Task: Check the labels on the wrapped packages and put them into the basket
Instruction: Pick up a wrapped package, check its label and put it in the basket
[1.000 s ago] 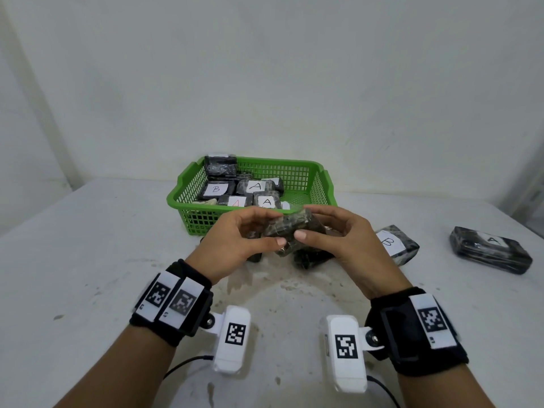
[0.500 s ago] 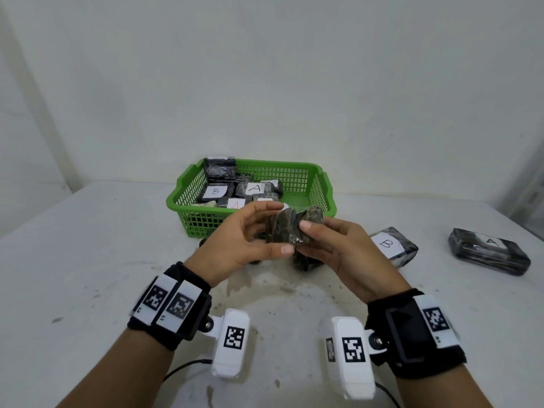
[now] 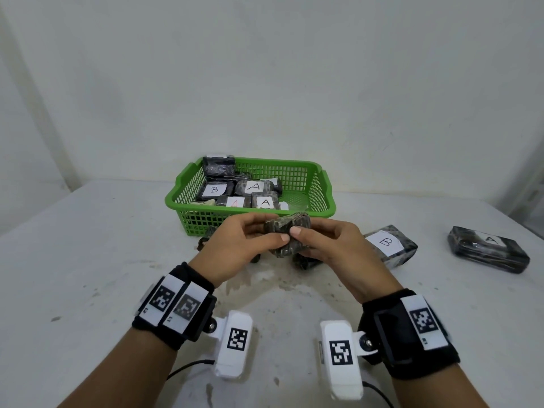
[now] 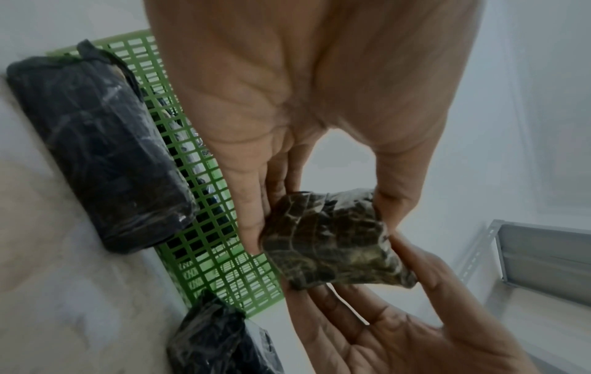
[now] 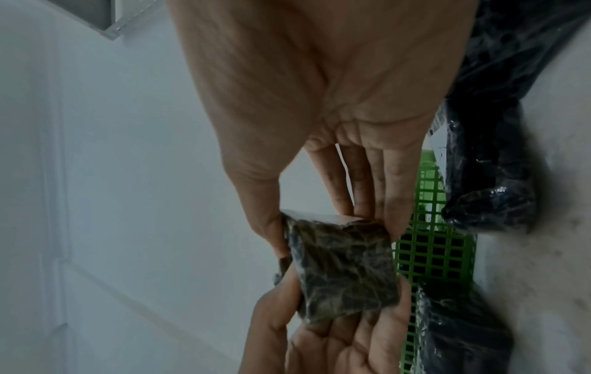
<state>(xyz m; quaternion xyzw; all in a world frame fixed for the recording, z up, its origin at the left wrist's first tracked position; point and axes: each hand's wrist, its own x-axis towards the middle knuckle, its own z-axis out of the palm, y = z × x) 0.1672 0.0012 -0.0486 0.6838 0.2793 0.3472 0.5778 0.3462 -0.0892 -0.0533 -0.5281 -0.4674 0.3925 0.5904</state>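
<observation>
Head view: left hand pinches wrapped package by its left end | package held above surface, just before green basket; looks light, soft, crinkly-slick, best gripped across ends | right hand pinches its right end.

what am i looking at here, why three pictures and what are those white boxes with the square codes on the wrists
No machine here: a person is working with bare hands. The white boxes are small cameras strapped to each wrist; the square codes are printed markers. The wide picture comes from a camera on the head, the other two look along each palm at the fingers.

The left hand and right hand together hold one small wrapped package above the table, in front of the green basket, which already holds packages labelled A and B. To the right on the table lie a B package and an A package.
</observation>
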